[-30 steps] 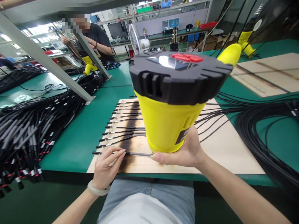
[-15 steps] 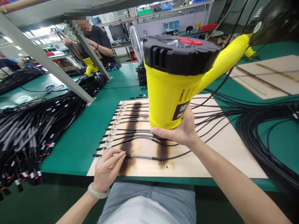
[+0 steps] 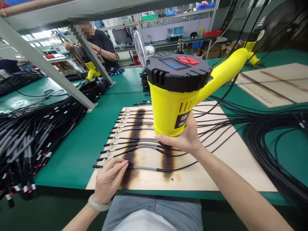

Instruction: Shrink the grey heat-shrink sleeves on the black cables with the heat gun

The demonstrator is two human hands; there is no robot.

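Now, left hand still pinching nearest cable, right hand gripping heat gun — shifted farther forward

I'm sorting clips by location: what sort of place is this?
Probably a cable assembly workshop: a green workbench bears a heap of black cables and a scorched board, and the right hand holds a yellow tool resembling a heat gun.

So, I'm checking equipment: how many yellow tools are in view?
3: the first tool in the right hand; a second tool at the left, near the co-worker; a third tool at the back right. Others may be hidden.
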